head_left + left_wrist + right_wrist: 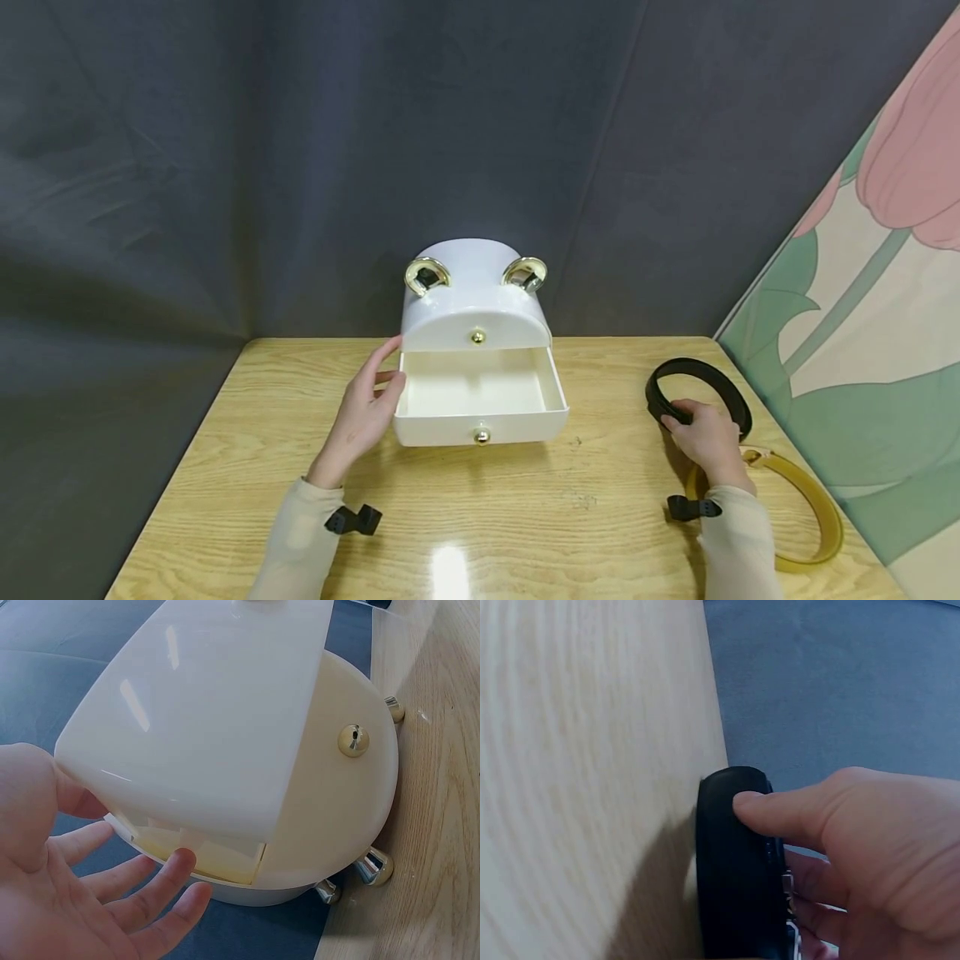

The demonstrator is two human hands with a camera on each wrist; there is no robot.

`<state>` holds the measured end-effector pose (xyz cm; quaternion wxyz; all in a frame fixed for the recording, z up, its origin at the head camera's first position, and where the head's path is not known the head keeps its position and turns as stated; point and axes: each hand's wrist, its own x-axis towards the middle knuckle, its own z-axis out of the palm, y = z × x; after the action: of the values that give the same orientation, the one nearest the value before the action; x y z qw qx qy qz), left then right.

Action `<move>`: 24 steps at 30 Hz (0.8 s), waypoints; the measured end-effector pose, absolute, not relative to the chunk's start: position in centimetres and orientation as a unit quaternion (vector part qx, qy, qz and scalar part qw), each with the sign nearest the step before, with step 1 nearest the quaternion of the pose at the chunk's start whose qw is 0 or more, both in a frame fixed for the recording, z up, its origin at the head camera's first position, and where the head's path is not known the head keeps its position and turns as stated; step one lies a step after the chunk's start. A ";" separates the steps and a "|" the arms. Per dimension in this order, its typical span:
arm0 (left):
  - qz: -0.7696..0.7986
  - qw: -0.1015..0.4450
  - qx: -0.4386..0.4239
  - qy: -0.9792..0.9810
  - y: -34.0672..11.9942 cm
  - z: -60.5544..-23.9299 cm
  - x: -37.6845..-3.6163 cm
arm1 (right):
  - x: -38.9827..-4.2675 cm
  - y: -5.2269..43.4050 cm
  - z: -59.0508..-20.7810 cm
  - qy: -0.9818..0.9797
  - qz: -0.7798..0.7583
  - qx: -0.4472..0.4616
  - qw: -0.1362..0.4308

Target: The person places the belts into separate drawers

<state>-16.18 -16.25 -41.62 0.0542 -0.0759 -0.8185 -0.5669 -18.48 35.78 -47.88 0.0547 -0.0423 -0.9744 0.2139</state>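
Observation:
A white rounded storage box with two gold ring-shaped ears stands at the back of the table, its lower drawer pulled out and bare inside. My left hand rests against the left side of box and drawer, thumb by the drawer wall. Its fingers look loose and spread in the left wrist view. Over at the right, my right hand pinches a coiled black belt between thumb and fingers. The belt stands on its edge as a ring, with metal buckle parts showing under the fingers.
A coiled mustard-yellow belt lies near the table's right edge, partly beneath my right forearm. Dark grey cloth hangs behind the wooden table, and a flowered panel borders it on the right.

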 end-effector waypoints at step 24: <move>-0.560 0.060 -0.085 -0.822 -16.3 -41.8 -16.3 | -18.6 35.5 -48.5 -0.976 0.183 -0.024 0.114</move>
<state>-16.29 -16.35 -41.83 0.0602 -0.0847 -0.8218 -0.5602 -18.57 35.48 -48.47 0.1137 -0.0242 -0.9763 0.1826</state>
